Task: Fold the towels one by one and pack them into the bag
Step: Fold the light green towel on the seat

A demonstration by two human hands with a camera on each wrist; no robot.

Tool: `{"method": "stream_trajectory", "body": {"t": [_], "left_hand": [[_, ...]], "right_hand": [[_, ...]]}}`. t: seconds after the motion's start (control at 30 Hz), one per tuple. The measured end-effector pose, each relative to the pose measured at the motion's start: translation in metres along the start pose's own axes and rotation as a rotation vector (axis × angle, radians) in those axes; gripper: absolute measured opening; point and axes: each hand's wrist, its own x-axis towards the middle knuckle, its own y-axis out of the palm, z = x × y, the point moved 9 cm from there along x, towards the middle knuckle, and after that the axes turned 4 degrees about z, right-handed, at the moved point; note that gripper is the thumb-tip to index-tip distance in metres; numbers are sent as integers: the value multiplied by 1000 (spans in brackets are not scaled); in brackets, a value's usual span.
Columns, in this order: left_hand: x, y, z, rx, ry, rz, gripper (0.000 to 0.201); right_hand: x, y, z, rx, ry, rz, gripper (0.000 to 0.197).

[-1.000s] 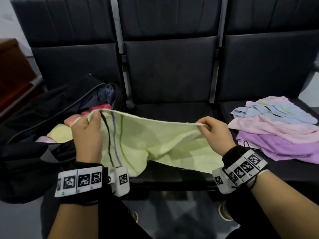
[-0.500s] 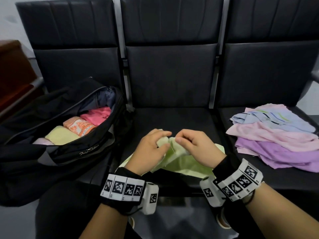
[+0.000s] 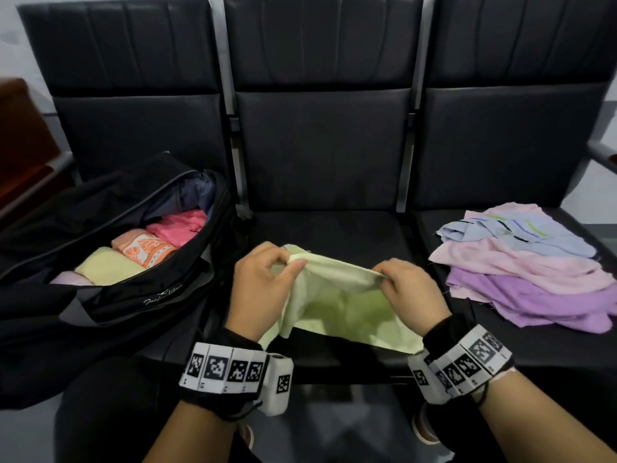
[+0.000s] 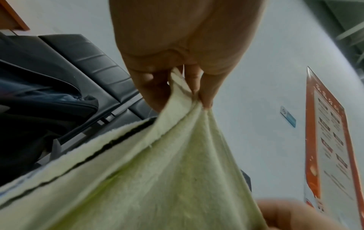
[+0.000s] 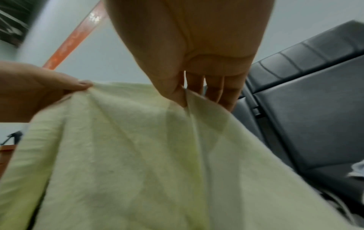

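While we hold the pale green towel [image 3: 337,305] above the middle seat [image 3: 329,228] of the black bench, both of our hands pinch its upper edge. Our left hand [image 3: 263,292] grips one end of that edge between thumb and curled fingers, and the left wrist view shows the cloth bunched in the pinch, with a dark stripe running along the towel's far border. Our right hand [image 3: 409,292] clamps the other end of the edge the same way, thumb against fingertips, and the right wrist view shows the fabric gathered there into a crease. Between our hands the edge is pulled nearly straight, and the rest of the towel hangs down in a loose doubled sheet whose lower part lies on the front of the middle seat. To the left of the middle seat, on the neighbouring seat, sits the black bag [image 3: 110,259], unzipped and gaping, with folded towels packed side by side inside: a yellow one [image 3: 108,267], an orange patterned one [image 3: 143,247] and a pink one [image 3: 182,225]. To the right of the middle seat, on the third seat, lies the pile of unfolded towels [image 3: 531,262], a light blue one with coloured stripes on top, a pale pink one under it and a purple one lowest and nearest us. Both wrists wear bands of black-and-white markers.
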Motion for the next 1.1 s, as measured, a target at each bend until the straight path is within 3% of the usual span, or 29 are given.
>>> {"method": "stream_trajectory", "body": {"t": [0.1, 0.3, 0.43, 0.53, 0.63, 0.73, 0.87, 0.97, 1.1], "left_hand": [[5, -22, 11, -13, -42, -107, 22], [11, -70, 41, -26, -174, -328, 19], [13, -93, 54, 2, -235, -437, 17], [24, -95, 45, 17, -250, -491, 19], [45, -75, 15, 8, -200, -440, 19], [61, -46, -29, -18, -63, -393, 14], [68, 3, -63, -40, 90, -175, 11], [61, 35, -42, 46, 34, 57, 9], [42, 46, -10, 95, -30, 213, 28]], "right_hand": [[-1, -12, -28, -1, 120, -49, 27], [-3, -39, -47, 92, 104, -199, 22], [-5, -44, -55, 294, 145, -228, 11], [-3, -49, -49, 611, 152, -241, 24], [0, -69, -26, 856, 97, -278, 23], [4, -92, 5, 1024, -20, -276, 20], [6, -91, 40, 1223, -97, -116, 12], [4, -67, 50, 1150, -87, 82, 16], [-2, -34, 48, 989, -49, 300, 37]]}}
